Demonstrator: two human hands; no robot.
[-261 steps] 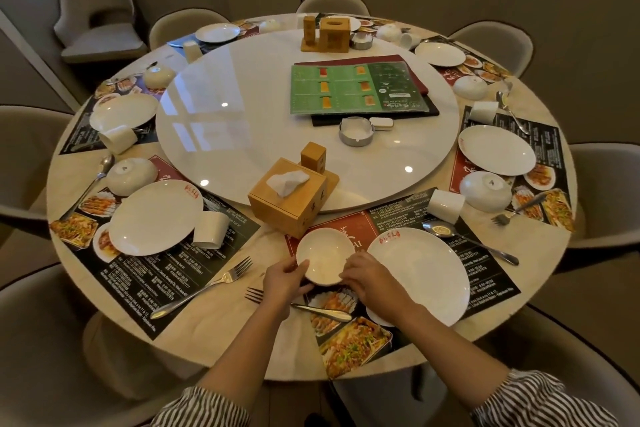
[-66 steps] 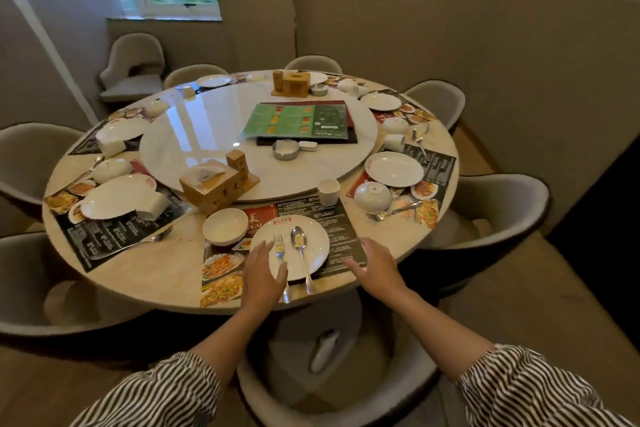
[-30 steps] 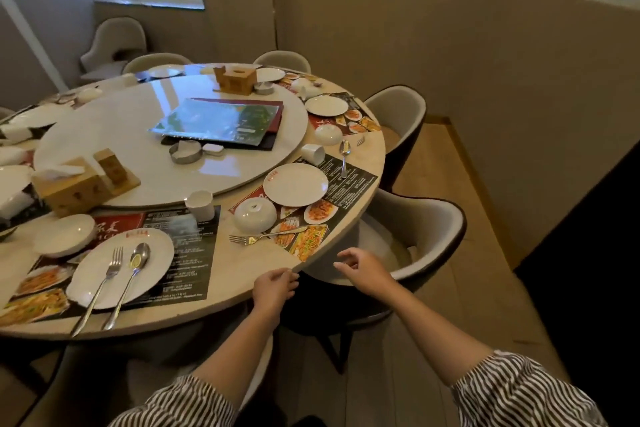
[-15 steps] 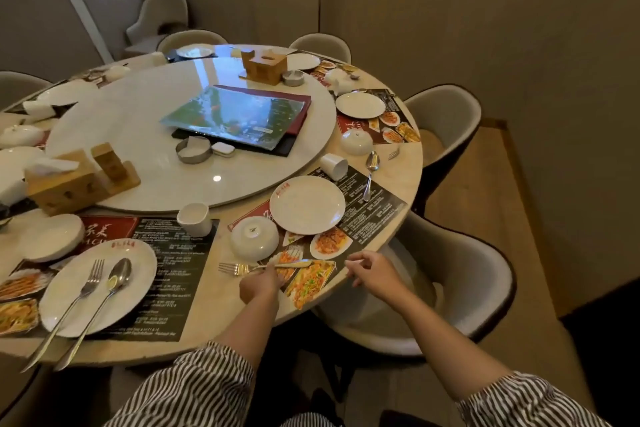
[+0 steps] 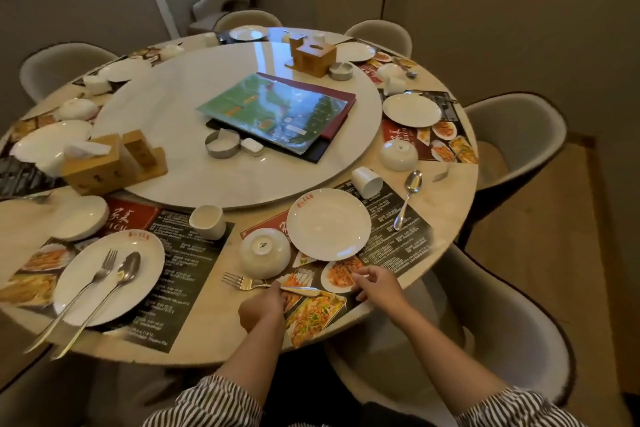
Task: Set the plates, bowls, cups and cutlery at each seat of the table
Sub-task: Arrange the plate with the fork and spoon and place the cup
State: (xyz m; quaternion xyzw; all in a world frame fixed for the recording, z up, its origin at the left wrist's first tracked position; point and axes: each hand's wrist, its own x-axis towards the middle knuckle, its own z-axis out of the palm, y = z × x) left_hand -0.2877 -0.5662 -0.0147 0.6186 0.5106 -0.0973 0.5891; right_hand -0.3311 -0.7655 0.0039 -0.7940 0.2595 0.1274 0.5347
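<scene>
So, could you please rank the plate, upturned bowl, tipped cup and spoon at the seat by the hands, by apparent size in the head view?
1. Plate
2. Upturned bowl
3. Spoon: longer than the tipped cup but slimmer, so their order is unsure.

Turntable (image 5: 180,121): sitting mid-table.
Menus (image 5: 277,113): lying stacked on it.
Tissue box (image 5: 95,166): standing at its edge.
Chairs (image 5: 516,135): ringing the table.

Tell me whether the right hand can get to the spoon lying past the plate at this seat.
Probably yes. The right hand hovers open at the placemat's near edge, and the spoon lies uncovered to the right of the plate. Only flat placemat lies between them; the tipped cup sits off to the side.
</scene>
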